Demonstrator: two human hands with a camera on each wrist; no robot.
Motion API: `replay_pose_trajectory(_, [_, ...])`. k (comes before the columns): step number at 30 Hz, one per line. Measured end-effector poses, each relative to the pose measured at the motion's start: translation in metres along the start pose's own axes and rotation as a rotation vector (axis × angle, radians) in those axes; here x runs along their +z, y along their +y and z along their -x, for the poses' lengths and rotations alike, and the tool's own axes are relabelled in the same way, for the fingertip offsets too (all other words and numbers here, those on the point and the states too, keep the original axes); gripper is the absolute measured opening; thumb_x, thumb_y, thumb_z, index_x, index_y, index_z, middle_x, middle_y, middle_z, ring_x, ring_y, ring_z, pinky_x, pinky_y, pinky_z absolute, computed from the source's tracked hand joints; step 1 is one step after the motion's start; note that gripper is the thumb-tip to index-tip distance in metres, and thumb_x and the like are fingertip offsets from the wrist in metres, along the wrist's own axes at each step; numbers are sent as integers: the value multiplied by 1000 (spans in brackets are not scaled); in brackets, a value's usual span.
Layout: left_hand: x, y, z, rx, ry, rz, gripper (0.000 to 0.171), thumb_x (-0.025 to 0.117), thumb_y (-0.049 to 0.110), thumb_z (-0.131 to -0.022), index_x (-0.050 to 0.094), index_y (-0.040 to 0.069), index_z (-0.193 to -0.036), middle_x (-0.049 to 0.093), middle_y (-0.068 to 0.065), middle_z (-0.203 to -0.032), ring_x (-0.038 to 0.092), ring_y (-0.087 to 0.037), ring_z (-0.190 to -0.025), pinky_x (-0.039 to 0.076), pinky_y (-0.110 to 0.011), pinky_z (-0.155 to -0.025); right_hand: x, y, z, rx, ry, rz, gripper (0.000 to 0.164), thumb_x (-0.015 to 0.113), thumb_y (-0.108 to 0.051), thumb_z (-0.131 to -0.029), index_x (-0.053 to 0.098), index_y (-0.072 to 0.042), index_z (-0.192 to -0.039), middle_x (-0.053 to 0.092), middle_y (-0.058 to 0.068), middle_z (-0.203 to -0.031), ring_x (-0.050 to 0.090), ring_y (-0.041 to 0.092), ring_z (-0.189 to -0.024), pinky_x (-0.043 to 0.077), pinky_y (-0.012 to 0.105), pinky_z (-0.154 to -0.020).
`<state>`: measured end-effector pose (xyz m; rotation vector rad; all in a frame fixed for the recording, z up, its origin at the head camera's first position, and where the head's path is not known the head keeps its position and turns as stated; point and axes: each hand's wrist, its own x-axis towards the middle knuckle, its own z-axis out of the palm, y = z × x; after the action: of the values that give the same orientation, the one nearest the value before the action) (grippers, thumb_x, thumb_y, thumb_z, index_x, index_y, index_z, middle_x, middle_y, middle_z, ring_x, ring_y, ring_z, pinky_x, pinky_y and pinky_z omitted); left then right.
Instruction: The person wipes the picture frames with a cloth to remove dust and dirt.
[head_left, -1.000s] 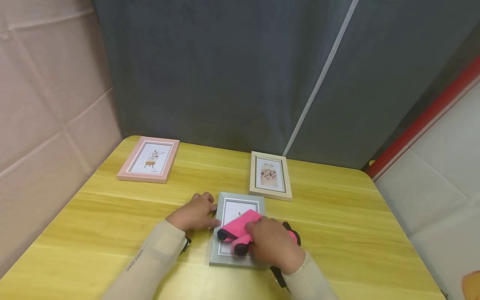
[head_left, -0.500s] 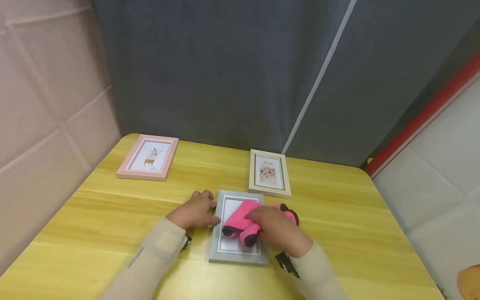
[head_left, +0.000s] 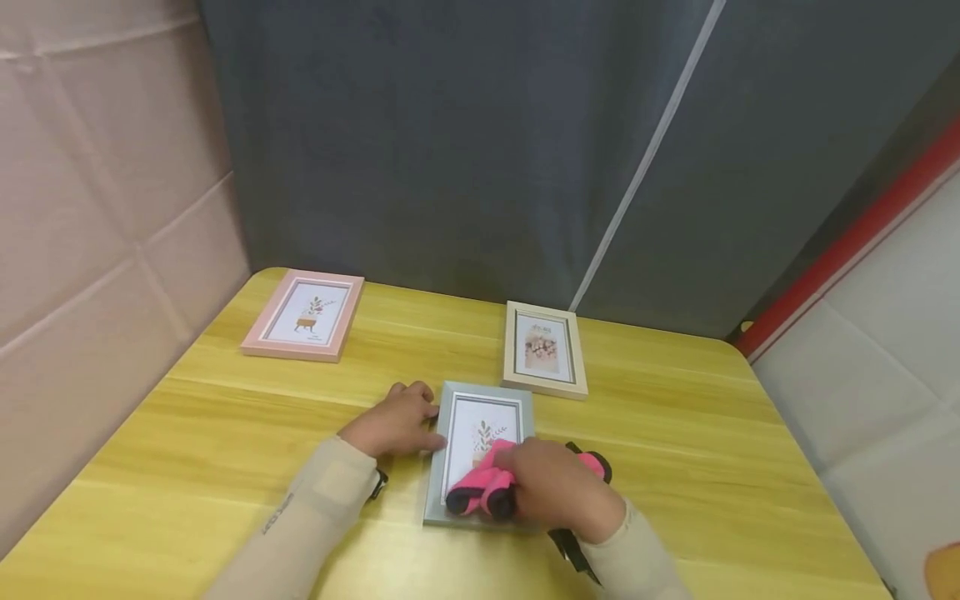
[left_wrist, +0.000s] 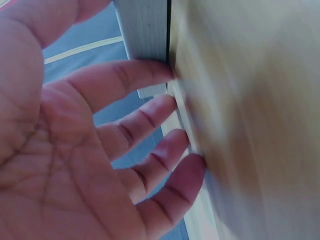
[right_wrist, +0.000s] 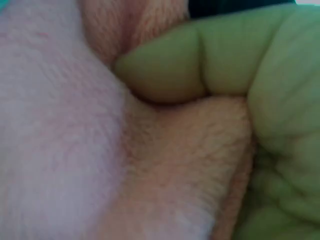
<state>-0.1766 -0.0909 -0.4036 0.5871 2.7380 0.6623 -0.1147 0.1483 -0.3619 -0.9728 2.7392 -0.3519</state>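
A grey-blue picture frame [head_left: 437, 483] with a plant print lies flat on the table in the head view. My right hand [head_left: 562, 479] grips a bunched pink cloth [head_left: 483, 479] with black edging, which covers the frame's lower part. Close up in the right wrist view, the fuzzy cloth [right_wrist: 65, 150] is folded inside the curled fingers. At the frame's left edge is my left hand [head_left: 393, 423], thumb against the rim. The left wrist view shows its fingertips [left_wrist: 172, 142] spread along the tabletop, the index finger by the frame's side [left_wrist: 145, 30].
A cream picture frame [head_left: 507, 346] with a floral print lies just behind the grey-blue one, to the right. Farther left, near the back corner, rests a pink picture frame [head_left: 292, 352]. A dark panel [head_left: 450, 167] rises behind the wooden table [head_left: 675, 467].
The right hand with the pink cloth has moved over the picture frame, first up and right, then down to its lower part, uncovering the plant print. The left hand stays at the frame's left edge.
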Motion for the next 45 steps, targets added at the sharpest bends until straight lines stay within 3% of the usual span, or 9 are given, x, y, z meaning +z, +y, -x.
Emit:
replay_pose_trajectory(5, [-1,0,-1,7,-22,-12,61,77,36,-84,64,-2,-129,51,-15,-134,44,-34,-116,44,-45,-97,4,13,-8,79,66,84,23,67,0,-87,70,-12,-107,70,2,-97,63,23,-96,49,42,-92])
replay_pose_trajectory(10, [1,-1,-3,10,-25,-9,61,77,37,-84,64,0,-131,51,-15,-134,44,-34,-116,44,-45,-97,10,30,-13,165,53,29,47,64,-7,-93,58,-12,-139,55,7,-142,41,28,-139,26,58,-114])
replay_pose_trajectory(17, [1,0,-4,-4,-11,-16,61,77,36,-83,65,-3,-127,53,-15,-131,45,-34,-114,45,-46,-95,7,42,-13,118,93,-63,42,62,-11,-94,60,-13,-136,57,5,-139,43,28,-137,30,51,-114])
replay_pose_trajectory(22, [2,0,-3,-10,-6,1,61,79,35,-81,66,-4,-126,53,-15,-131,45,-34,-113,45,-45,-95,-11,29,-1,12,70,-126,18,70,-9,-90,71,-17,-107,66,-10,-98,61,13,-95,50,35,-91])
replay_pose_trajectory(30, [1,-1,-4,-10,-10,3,60,78,34,-82,65,-4,-126,53,-15,-132,45,-34,-114,45,-46,-94,-9,6,4,5,-103,-131,21,69,-6,-84,60,-24,-80,53,-13,-71,47,7,-65,43,25,-62])
replay_pose_trajectory(35, [1,-3,-4,12,-13,-11,59,77,35,-83,66,-5,-125,53,-16,-131,45,-34,-113,45,-46,-94,1,17,-7,89,-32,-121,21,68,-4,-83,66,-23,-90,58,-11,-75,53,12,-72,47,30,-70])
replay_pose_trajectory(39, [1,-5,-4,20,-15,-18,59,77,35,-83,66,-4,-126,53,-15,-130,45,-33,-113,45,-45,-95,7,28,-14,119,39,-85,30,68,-7,-89,69,-17,-117,69,-3,-107,62,21,-105,49,41,-96])
replay_pose_trajectory(42, [1,-6,-4,20,-15,-10,58,78,35,-84,66,-3,-126,53,-14,-130,46,-33,-113,45,-44,-96,11,34,-18,125,87,-59,43,67,-8,-92,61,-12,-135,62,7,-133,52,29,-129,38,48,-109])
replay_pose_trajectory(45, [1,-5,-4,10,-19,3,59,78,34,-85,65,-3,-128,52,-14,-131,45,-32,-114,45,-44,-96,14,38,-21,125,130,-54,44,65,-7,-93,59,-13,-137,59,9,-138,47,29,-134,35,49,-111])
